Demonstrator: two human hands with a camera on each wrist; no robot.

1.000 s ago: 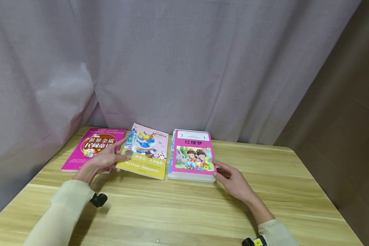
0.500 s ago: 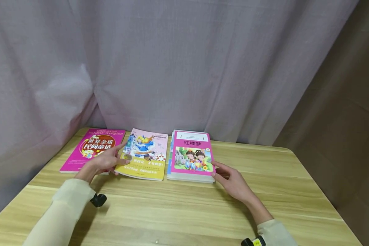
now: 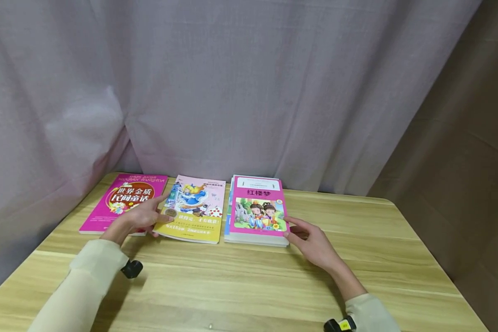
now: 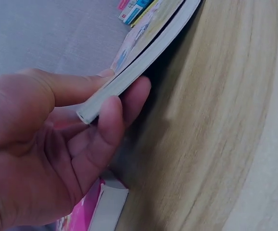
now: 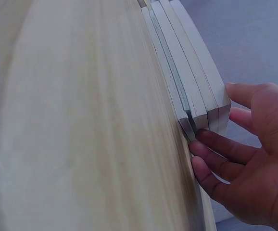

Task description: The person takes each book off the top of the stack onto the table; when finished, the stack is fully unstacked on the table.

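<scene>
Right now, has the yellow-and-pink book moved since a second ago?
Yes: the yellow-and-pink book has dropped at its far edge, judged against the table.

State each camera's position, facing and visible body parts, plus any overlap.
Head: on the person's head, facing forward and down at the pale striped-wood table; left grip, right grip and cream fabric sleeves show.
Left wrist: on the left wrist, facing the thin rectangular pink-and-yellow paper book; the left grip shows, pinching it.
Right wrist: on the right wrist, facing the page edges of the rectangular pink-topped paper book stack; the right grip shows, touching it.
Shared: head and left wrist both show the pink-and-yellow book and left grip.
</scene>
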